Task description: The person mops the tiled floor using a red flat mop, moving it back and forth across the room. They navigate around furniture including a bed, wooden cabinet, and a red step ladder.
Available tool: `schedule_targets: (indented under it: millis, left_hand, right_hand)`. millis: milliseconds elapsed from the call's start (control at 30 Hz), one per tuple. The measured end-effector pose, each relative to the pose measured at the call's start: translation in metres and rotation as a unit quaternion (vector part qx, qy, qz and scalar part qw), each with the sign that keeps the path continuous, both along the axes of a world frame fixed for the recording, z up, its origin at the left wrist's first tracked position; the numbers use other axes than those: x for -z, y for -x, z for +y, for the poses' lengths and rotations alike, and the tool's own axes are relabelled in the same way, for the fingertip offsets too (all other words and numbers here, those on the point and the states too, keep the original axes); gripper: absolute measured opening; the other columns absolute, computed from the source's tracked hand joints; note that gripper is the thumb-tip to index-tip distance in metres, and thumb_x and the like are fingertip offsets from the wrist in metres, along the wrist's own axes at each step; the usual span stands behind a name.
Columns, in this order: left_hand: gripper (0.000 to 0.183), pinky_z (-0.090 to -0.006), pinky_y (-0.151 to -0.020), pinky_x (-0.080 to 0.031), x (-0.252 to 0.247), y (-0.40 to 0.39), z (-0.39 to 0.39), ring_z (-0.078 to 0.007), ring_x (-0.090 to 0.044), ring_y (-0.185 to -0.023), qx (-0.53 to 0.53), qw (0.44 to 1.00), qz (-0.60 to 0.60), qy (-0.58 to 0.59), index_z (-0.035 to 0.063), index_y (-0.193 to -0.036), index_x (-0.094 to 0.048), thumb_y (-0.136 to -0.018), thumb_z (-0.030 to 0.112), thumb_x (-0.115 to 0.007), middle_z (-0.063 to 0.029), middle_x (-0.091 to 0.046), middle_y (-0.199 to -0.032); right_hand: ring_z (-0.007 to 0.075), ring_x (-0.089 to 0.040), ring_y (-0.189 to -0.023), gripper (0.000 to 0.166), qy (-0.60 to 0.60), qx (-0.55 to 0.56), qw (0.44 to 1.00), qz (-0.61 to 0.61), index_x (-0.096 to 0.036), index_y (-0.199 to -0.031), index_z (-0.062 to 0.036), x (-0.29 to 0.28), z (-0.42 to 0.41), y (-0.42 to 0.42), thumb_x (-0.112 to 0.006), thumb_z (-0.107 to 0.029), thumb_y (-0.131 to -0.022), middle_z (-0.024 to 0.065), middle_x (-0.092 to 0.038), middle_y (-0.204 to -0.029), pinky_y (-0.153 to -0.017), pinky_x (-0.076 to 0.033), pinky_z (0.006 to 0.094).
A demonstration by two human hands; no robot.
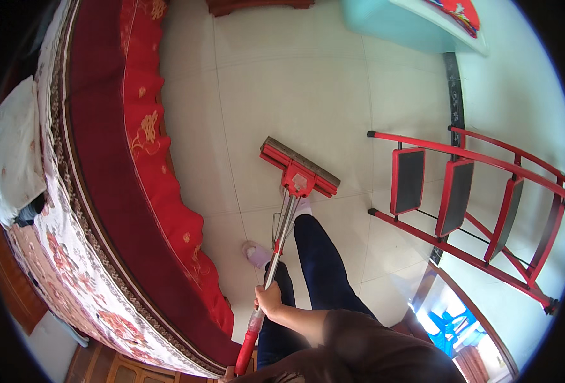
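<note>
A sponge mop (300, 175) with a red plastic head, a grey-brown sponge strip and a steel pole extends in front of me. My right hand (269, 298) is wrapped around the pole's lower part in the picture, just above the clear collar and red grip. At the bottom edge, my left hand (228, 374) holds the end of the red grip; most of that hand is cut off or hidden. The mop head partly covers one of my pink slippers (303, 207). Whether the sponge touches the tiled floor (292, 95) cannot be told.
On the left is a bed (105, 167) with a floral cover and a ruffled red skirt. A red step ladder (454, 191) with dark treads leans by the right wall. A pale turquoise cabinet (397, 28) stands top right. Blue plastic stools (447, 328) show through a doorway.
</note>
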State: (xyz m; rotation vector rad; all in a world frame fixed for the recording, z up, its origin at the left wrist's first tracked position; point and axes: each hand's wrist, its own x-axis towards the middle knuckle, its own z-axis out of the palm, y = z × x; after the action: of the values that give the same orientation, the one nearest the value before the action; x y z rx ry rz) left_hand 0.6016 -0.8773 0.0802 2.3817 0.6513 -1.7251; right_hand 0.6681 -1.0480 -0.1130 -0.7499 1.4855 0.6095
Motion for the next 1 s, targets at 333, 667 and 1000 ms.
schedule_targets:
  millis: [333,667,1000]
  left_hand:
    - [0.045,-0.0367,-0.05,-0.048,0.032,-0.153,-0.119,-0.0271,-0.061,-0.054,0.064,0.98,0.008,0.187,0.0065,-0.1,-0.042,-0.067,0.024,-0.068,-0.0133,-0.059,-0.064]
    - [0.04,-0.0325,-0.044,-0.047,0.016,-0.293,-0.252,-0.0195,-0.058,-0.046,0.208,0.933,0.017,0.292,0.0032,-0.105,-0.04,-0.074,0.017,-0.06,-0.0091,-0.056,-0.061]
    - [0.037,-0.0269,-0.034,-0.04,0.138,-0.443,-0.467,-0.0127,-0.049,-0.038,0.214,0.892,0.137,0.374,0.0018,-0.109,-0.037,-0.077,0.01,-0.054,-0.0041,-0.047,-0.055]
  right_hand:
    - [0.0137,-0.043,-0.039,0.02,0.115,0.066,0.981,-0.143,-0.032,-0.083,-0.003,0.03,-0.136,-0.135,-0.05,-0.011,-0.079,0.0058,-0.041,-0.056,-0.032,-0.037,0.0296]
    - [0.0131,-0.043,-0.041,0.016,0.136,0.219,0.954,-0.15,-0.034,-0.081,-0.0036,0.022,-0.288,-0.21,-0.048,-0.013,-0.078,0.0049,-0.041,-0.058,-0.034,-0.038,0.0312]
    - [0.0175,-0.045,-0.04,0.028,0.39,0.273,0.868,-0.142,-0.044,-0.059,-0.0035,0.119,-0.513,-0.272,-0.048,-0.022,-0.079,0.0068,-0.046,-0.049,-0.039,-0.036,0.0338]
